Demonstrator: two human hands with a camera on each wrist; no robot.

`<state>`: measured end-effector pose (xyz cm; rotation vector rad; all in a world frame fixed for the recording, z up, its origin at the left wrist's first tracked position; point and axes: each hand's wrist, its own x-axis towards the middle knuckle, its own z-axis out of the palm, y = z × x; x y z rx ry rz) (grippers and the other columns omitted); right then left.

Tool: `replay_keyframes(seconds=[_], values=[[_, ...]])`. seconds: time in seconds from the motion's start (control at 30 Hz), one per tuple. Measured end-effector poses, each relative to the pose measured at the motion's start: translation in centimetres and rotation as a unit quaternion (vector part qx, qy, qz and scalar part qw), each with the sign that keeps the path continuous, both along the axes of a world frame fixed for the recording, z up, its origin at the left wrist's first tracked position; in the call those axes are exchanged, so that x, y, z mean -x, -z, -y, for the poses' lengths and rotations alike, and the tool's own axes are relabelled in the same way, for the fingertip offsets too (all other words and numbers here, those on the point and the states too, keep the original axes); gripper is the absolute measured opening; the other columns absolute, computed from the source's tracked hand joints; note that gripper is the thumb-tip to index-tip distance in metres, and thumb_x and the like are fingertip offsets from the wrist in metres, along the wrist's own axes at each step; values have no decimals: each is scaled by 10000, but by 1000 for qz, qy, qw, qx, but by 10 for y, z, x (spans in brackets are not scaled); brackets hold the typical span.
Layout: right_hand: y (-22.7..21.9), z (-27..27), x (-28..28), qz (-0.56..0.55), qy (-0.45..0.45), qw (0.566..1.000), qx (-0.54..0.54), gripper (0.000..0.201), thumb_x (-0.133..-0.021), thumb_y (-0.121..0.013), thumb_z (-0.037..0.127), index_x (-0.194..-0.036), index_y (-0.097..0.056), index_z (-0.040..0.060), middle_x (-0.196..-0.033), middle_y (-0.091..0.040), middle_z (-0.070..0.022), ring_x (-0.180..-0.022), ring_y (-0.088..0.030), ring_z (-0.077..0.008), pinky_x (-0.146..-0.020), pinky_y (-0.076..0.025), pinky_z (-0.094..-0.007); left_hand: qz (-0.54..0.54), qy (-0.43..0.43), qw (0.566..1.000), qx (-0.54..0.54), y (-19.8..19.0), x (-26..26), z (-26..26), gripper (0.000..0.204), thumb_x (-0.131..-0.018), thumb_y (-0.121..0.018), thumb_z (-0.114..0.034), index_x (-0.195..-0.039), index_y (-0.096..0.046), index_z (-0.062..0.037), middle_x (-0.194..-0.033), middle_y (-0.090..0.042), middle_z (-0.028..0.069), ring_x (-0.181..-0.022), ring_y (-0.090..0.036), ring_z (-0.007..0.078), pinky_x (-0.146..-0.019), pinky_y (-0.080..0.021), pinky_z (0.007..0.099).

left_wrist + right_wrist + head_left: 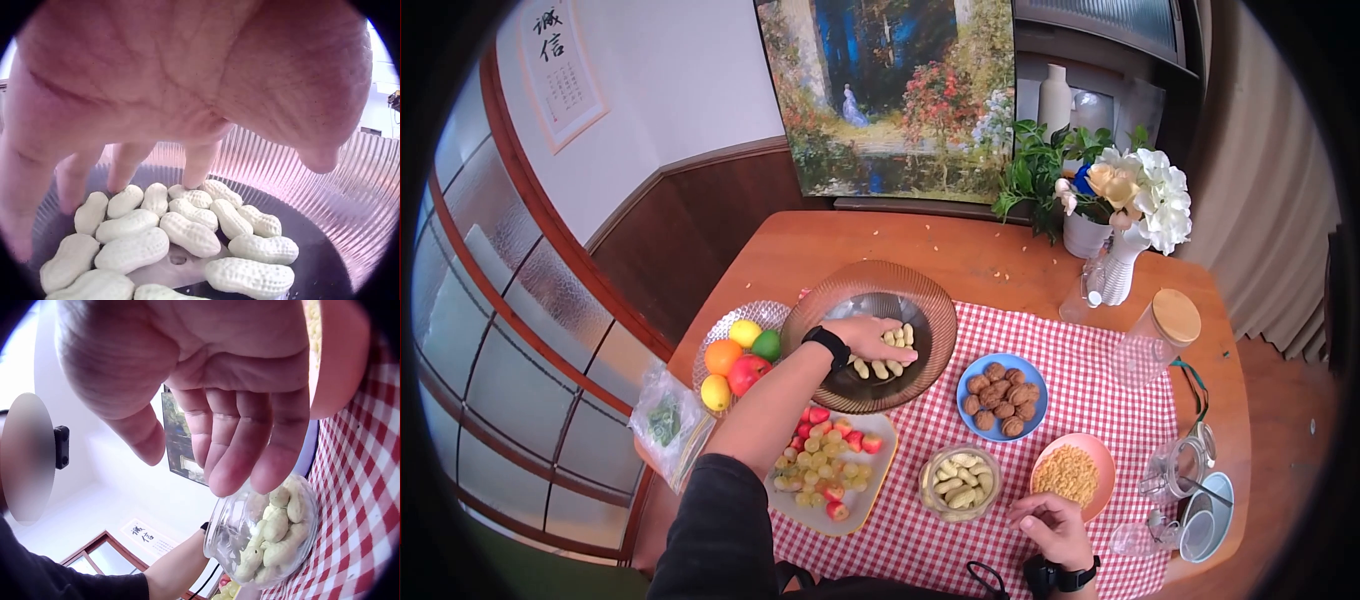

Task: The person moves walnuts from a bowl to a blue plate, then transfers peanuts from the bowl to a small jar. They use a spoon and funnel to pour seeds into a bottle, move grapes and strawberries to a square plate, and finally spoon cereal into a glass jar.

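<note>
My left hand reaches down into a wide, ribbed amber glass bowl. Its fingers are spread over and behind a layer of unshelled peanuts on the bowl's floor, fingertips down among the far ones. Nothing is gripped in that palm. My right hand hovers at the table's near side, fingers loosely bent and holding nothing. Beside it stands a round glass jar filled with unshelled peanuts, its mouth uncovered. A pink plate of small yellow pieces lies just beyond the right hand.
Walnuts fill a blue plate on the checked cloth. Grapes and small red fruits lie on a tray; a fruit dish and a plastic bag are at left. Glass jars and a flower vase line the right.
</note>
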<state>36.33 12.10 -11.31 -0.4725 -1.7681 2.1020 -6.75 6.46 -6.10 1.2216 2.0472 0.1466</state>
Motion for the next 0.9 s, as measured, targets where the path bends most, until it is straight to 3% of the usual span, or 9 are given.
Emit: replay_keyframes(seconds=[0.13,0.23,0.33,0.37,0.47,0.5,0.63,0.7,0.9], values=[[-2,-1,0,17,-5,1000,23,191,-869,-624,61,-1034,-588,-30,-927,-652,-80,-871,-615,-136,-770,-488,-262,-56,30,998,19,-8,-23,-2,974,-681,-622,-707,-1395,-378,-92,-1308,-483,219,-1186,-504,326,-956,-426,362],[1,-1,0,17,-20,1000,-1,219,-873,-619,80,-1036,-575,-59,-950,-655,-149,-861,-651,-200,-777,-536,-326,14,66,995,76,-28,-40,2,1020,-654,-666,-690,-1423,-334,-107,-1408,-361,225,-1232,-457,337,-978,-411,364],[-3,0,1,13,-21,1000,-16,220,-875,-618,88,-1034,-577,-58,-950,-656,-149,-853,-650,-194,-772,-533,-319,64,60,991,104,-36,-48,8,1034,-645,-703,-655,-1433,-313,-112,-1408,-363,225,-1245,-446,319,-971,-416,356],[-4,1,2,12,-19,1000,1,198,-873,-621,70,-1031,-582,-42,-941,-656,-116,-862,-634,-163,-773,-512,-292,16,106,991,81,-26,-47,10,1042,-639,-731,-623,-1440,-301,-117,-1404,-371,220,-1232,-459,301,-921,-446,341],[-3,1,1,11,-18,1000,14,183,-871,-623,51,-1033,-586,-26,-938,-655,-81,-873,-619,-131,-775,-491,-265,15,107,989,98,-36,-60,18,1055,-637,-735,-622,-1447,-289,-115,-1378,-405,215,-1191,-489,295,-883,-458,325],[-3,1,1,11,-20,1000,13,186,-872,-622,49,-1037,-584,-26,-944,-654,-81,-874,-619,-132,-776,-492,-266,11,113,991,77,-41,-63,20,969,-677,-722,-592,-1410,-341,-86,-1288,-501,198,-1114,-537,271,-853,-459,320],[-2,3,2,8,-21,1000,10,194,-871,-625,47,-1045,-580,-27,-958,-652,-85,-877,-622,-134,-778,-494,-269,48,82,995,39,-29,-63,26,768,-739,-684,-561,-1273,-476,-50,-1083,-611,163,-989,-586,237,-809,-465,323],[-1,3,2,6,-8,1000,-9,196,-879,-600,69,-1026,-577,-58,-944,-660,-150,-835,-648,-181,-764,-534,-307,7,121,993,-3,-28,-65,28,551,-815,-625,-519,-1036,-557,-19,-887,-630,133,-867,-603,224,-747,-464,333],[-5,5,3,-3,-7,1000,-12,197,-879,-600,71,-1025,-577,-60,-945,-662,-150,-827,-651,-183,-761,-535,-307,-23,169,985,-18,-36,-77,30,450,-890,-551,-442,-844,-525,5,-796,-602,151,-751,-591,262,-675,-452,366]])
